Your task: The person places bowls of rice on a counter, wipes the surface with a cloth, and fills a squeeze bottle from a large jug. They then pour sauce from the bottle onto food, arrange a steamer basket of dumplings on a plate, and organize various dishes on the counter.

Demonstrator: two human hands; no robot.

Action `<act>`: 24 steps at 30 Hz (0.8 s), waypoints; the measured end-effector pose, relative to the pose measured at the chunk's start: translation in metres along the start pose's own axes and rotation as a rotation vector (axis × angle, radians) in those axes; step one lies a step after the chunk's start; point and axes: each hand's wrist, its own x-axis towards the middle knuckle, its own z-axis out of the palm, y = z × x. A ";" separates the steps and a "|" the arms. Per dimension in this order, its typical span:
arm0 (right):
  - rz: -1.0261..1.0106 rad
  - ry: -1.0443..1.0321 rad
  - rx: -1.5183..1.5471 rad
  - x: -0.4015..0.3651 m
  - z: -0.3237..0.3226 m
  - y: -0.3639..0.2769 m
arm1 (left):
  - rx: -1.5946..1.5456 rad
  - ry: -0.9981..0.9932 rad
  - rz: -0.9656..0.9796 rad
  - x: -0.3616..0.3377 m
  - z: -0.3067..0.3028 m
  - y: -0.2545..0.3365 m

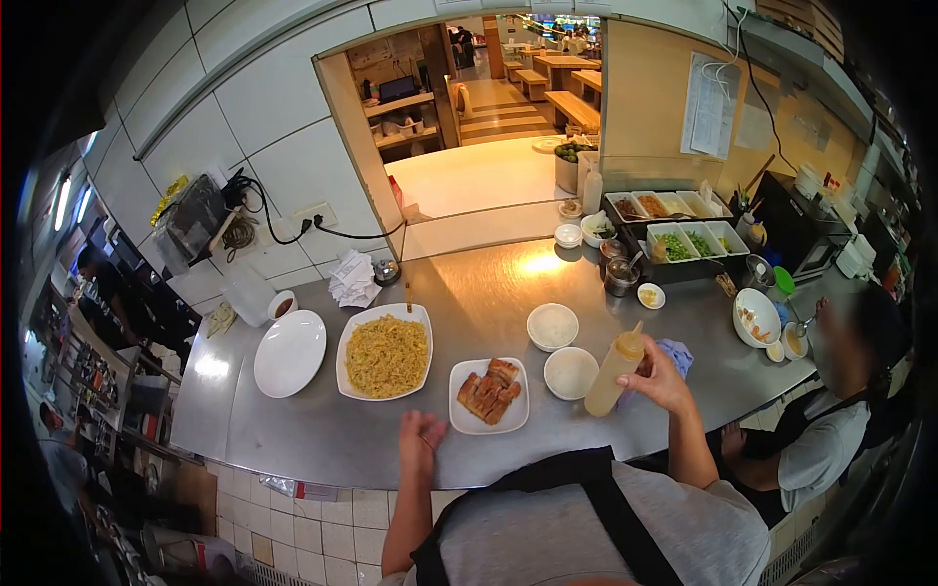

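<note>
Now the right hand [660, 379] grips a bottle [611, 376] nozzle-up, the left hand [422, 430] half-curled near the square plate [516, 413].

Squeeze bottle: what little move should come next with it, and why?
Perhaps carry the bottle left over the meat, then tip it. The right hand grips it with the nozzle pointing up, and the meat sits uncovered on a plate just beyond a bowl.
</note>
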 end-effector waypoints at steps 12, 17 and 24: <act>-0.045 0.022 -0.019 0.003 0.004 0.012 | -0.216 0.174 0.174 0.056 0.014 0.039; 0.007 0.020 -0.088 0.010 0.011 0.006 | -0.259 0.283 0.187 0.028 -0.014 0.048; 0.022 -0.057 -0.089 0.022 0.025 -0.001 | -0.277 0.367 0.206 0.051 -0.058 0.066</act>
